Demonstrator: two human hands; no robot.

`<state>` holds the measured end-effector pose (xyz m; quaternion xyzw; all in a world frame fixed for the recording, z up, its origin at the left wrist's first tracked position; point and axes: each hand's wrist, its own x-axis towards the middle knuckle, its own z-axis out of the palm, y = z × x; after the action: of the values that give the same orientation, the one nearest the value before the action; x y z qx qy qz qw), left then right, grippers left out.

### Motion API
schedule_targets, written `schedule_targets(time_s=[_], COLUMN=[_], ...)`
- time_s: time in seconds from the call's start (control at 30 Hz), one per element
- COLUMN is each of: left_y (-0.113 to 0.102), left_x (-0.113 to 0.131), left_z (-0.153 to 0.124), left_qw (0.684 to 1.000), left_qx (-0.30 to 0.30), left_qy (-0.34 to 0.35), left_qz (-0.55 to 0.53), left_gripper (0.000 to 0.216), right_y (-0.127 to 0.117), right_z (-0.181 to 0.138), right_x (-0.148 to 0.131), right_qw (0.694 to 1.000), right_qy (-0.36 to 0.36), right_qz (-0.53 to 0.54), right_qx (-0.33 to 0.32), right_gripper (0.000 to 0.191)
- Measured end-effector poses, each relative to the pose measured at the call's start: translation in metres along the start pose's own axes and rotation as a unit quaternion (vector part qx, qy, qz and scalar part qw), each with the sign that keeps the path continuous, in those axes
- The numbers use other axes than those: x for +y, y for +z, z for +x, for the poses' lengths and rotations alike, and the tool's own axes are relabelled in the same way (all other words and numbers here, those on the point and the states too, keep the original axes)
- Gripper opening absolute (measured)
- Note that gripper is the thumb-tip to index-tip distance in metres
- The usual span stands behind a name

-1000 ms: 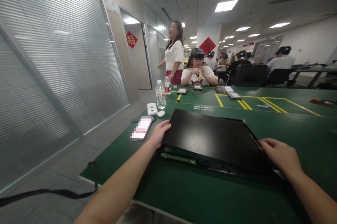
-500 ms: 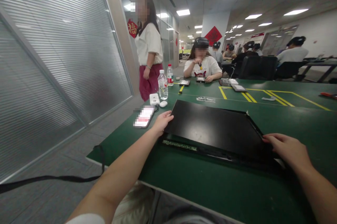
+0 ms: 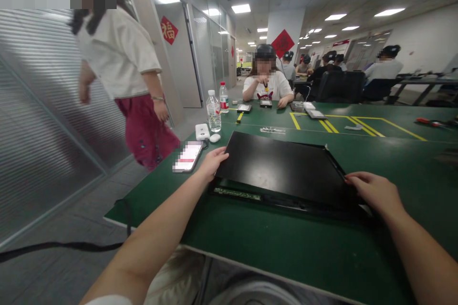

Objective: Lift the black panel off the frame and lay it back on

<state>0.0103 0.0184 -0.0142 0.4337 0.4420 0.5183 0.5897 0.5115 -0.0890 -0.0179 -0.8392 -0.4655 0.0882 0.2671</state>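
A flat black display panel (image 3: 272, 164) lies tilted over a thin black frame (image 3: 304, 207) on the green table. Its near edge is lifted apart from the frame, and a narrow green circuit board (image 3: 236, 194) shows along the gap. My left hand (image 3: 213, 162) is closed on the panel's left edge, thumb on top and fingers partly hidden. At the right side, my right hand (image 3: 374, 190) pinches the edge where panel and frame meet; which of the two it grips is hard to tell.
Left of the panel are a phone (image 3: 188, 156), a white charger (image 3: 202, 131), a white mouse-like object (image 3: 214, 138) and two bottles (image 3: 213, 111). A seated co-worker (image 3: 267, 83) handles small drives across the table (image 3: 272, 247). Another person (image 3: 121, 66) walks past at left.
The walking person has come closer and moved left. My view has turned slightly right, so the table things sit further left. Both hands keep their hold on the panel.
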Motion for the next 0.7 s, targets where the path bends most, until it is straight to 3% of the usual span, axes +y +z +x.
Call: schedule_targets(time_s=[0.23,0.33,0.47,0.7], left_y=[0.000,-0.001,-0.004,-0.011], left_x=[0.003,0.003,0.001,-0.010], left_z=[-0.001,0.000,0.001,0.009], left_qw=[1.000,0.995,0.979,0.965], left_qx=[-0.006,0.027,0.074,0.067], left_qy=[0.020,0.061,0.091,0.090], left_qz=[0.023,0.079,0.170,0.238], left_gripper=[0.045,0.038,0.029,0.028], right_y=[0.008,0.010,0.009,0.004], right_z=[0.002,0.003,0.003,-0.001], right_x=[0.007,0.009,0.009,0.003], right_qw=[0.999,0.997,0.998,0.999], right_qy=[-0.022,-0.036,-0.021,-0.003], right_qz=[0.027,0.040,0.059,0.051], right_qx=[0.036,0.050,0.032,0.016], right_gripper=[0.029,0.029,0.030,0.031])
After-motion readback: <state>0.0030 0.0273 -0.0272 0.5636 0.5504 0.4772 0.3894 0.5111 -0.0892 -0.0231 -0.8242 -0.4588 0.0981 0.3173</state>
